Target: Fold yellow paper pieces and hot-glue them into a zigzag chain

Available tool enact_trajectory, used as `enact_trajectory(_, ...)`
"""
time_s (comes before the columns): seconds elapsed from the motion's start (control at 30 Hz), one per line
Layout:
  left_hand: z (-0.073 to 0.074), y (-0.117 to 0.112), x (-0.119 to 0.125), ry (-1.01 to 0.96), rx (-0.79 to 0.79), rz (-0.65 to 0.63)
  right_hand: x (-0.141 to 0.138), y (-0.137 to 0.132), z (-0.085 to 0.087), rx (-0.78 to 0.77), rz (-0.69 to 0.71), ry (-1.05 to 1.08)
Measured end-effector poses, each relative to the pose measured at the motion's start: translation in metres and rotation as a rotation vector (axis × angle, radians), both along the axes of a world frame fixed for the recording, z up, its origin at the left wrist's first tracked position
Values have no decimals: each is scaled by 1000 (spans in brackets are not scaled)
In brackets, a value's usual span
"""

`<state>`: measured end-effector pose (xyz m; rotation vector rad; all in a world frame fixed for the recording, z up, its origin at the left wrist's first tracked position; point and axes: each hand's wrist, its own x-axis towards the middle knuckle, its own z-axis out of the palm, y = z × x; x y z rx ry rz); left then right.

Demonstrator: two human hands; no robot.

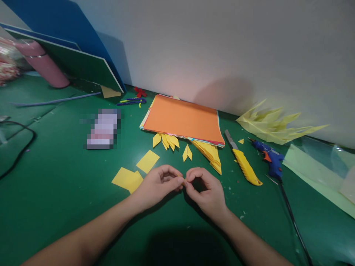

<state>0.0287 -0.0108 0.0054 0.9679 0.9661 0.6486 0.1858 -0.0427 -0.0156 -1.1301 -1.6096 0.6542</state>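
Note:
My left hand (163,181) and my right hand (206,190) meet above the green table, fingertips nearly touching. Both pinch a small piece of folded yellow paper (181,178), mostly covered by the fingers. Left of my left hand lie loose flat yellow paper pieces (124,177), with another yellow piece (148,161) just beyond. Past the fingertips sits a small folded yellow pair of petals (187,153). Further back are a cluster of folded yellow petals (168,141) and a bundle of folded yellow triangles (209,154), partly under the paper stack.
An orange-topped paper stack (183,116) lies against the wall. To the right are a yellow utility knife (245,166), a blue glue gun (273,162) with its cord, and spiky pale-yellow paper (277,125). Leftward are a blurred-out rectangular object (102,129) and a pink bottle (47,66).

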Motion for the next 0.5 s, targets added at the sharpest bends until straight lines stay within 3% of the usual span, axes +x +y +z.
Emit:
enact_trajectory(0.3,-5,2,-2,-50,-19,18,-2,-1,2,17,31,23)
enact_trajectory(0.5,-2,1,0,2,27,-36,0,-1,-3,-112,46,176)
